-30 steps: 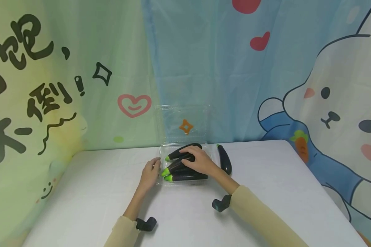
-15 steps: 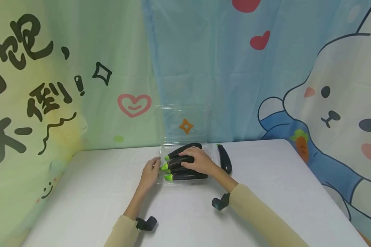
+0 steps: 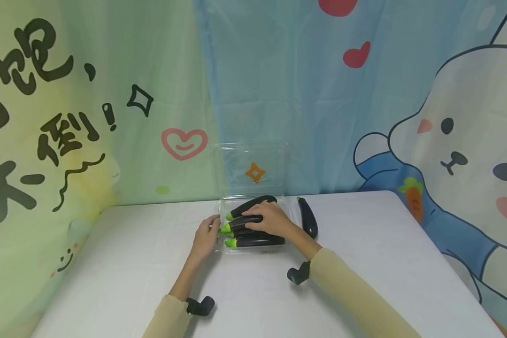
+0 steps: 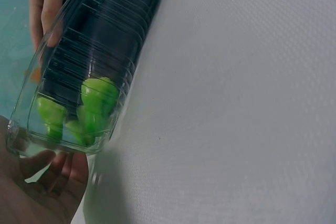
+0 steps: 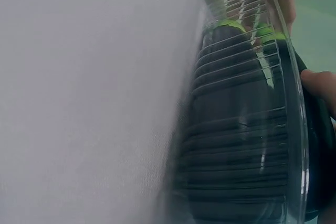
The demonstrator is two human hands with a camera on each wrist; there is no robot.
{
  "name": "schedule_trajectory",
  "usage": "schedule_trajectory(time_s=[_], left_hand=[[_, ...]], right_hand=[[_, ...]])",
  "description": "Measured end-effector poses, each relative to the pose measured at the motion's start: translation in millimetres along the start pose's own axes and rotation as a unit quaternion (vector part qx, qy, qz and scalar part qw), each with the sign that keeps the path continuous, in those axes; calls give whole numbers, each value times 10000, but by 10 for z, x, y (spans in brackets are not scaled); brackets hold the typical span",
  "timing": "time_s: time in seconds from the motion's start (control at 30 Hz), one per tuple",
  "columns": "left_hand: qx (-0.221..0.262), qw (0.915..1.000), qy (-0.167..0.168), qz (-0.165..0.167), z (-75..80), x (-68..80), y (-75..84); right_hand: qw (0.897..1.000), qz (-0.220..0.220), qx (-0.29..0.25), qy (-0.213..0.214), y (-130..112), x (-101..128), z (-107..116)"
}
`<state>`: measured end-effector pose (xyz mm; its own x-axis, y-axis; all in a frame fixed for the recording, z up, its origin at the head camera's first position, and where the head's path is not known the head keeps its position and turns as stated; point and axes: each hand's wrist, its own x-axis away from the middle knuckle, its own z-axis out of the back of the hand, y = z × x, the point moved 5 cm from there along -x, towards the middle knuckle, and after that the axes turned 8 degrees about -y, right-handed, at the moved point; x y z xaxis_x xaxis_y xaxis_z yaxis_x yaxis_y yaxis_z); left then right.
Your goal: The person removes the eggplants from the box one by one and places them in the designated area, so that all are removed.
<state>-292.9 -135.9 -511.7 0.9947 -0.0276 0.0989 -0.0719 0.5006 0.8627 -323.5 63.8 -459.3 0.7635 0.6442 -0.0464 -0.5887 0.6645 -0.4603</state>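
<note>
A clear plastic clamshell container (image 3: 274, 250) lies at the table's far edge with its transparent lid (image 3: 236, 162) standing up behind. Several dark eggplants with bright green stem ends are in it. My right hand (image 3: 270, 219) grips an eggplant (image 3: 241, 222) from above, thumb on the near side, fingers on the far side. Behind it lies another eggplant (image 3: 253, 205), and a further eggplant (image 3: 259, 241) is nearest the front wall. My left hand (image 3: 204, 237) holds the container's left end; in the left wrist view its fingers (image 4: 76, 174) are curled at the rim, beside the green stem ends (image 4: 97, 98).
One more eggplant (image 3: 307, 218) lies on the white table (image 3: 363, 263) just right of the container. A printed curtain (image 3: 279, 94) hangs directly behind the table's far edge. Small black cameras are strapped to both wrists.
The gripped eggplant has shifted slightly toward the left and away from the one beneath, whose green stem end is now partly covered. The right forearm moved slightly; the left hand kept still.
</note>
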Motion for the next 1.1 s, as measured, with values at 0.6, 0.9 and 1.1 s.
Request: schedule_trajectory(time_s=[0.6, 0.9, 1.1], left_hand=[[3, 10000, -9, -79, 6, 6, 33], [30, 10000, -30, 8, -4, 15, 23], [2, 10000, -12, 29, -7, 10, 30]], right_hand=[[9971, -396, 124, -642, 12, 43, -18], [9982, -334, 35, -500, 12, 72, -41], [9992, -220, -195, -257, 31, 112, -34]])
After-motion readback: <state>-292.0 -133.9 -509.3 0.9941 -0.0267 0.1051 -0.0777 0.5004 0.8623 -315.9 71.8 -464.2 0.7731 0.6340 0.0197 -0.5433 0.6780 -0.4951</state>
